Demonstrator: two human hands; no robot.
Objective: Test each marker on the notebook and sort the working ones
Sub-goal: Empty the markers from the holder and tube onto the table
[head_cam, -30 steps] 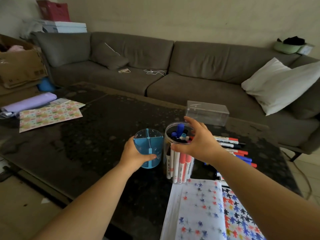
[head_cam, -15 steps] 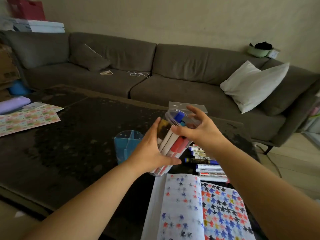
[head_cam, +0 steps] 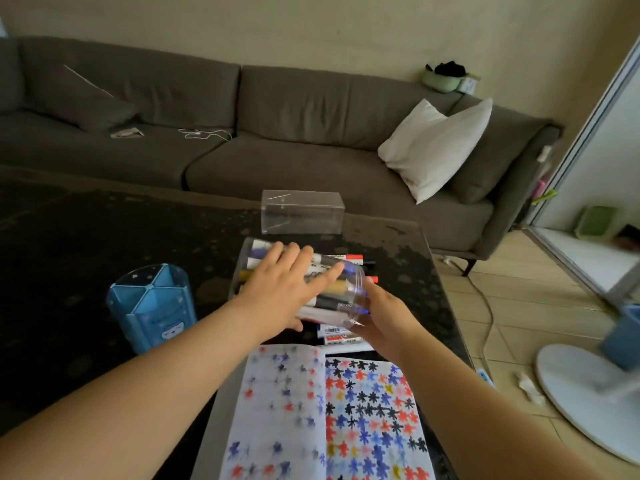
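A clear jar (head_cam: 350, 295) full of markers lies tipped on its side above the dark table (head_cam: 86, 244), mouth to the right. My left hand (head_cam: 277, 292) lies over the jar's top with the thumb under it. My right hand (head_cam: 384, 317) cups the mouth end from below; its fingers are hidden. Loose markers (head_cam: 341, 336) lie on the table under and behind the jar. The open notebook (head_cam: 329, 410), covered in red, blue and black test marks, lies in front of me. A blue divided pen holder (head_cam: 152, 306) stands to the left.
A clear plastic box (head_cam: 301, 213) stands at the table's far edge. Behind it runs a grey sofa (head_cam: 277, 161) with a white pillow (head_cam: 433, 147). On the floor at the right stand a white fan base (head_cam: 588, 393) and a cable (head_cam: 488, 306).
My left hand let go of the blue holder and took the jar. Both hands lifted the jar, tipped it onto its side and carried it right over the loose markers.
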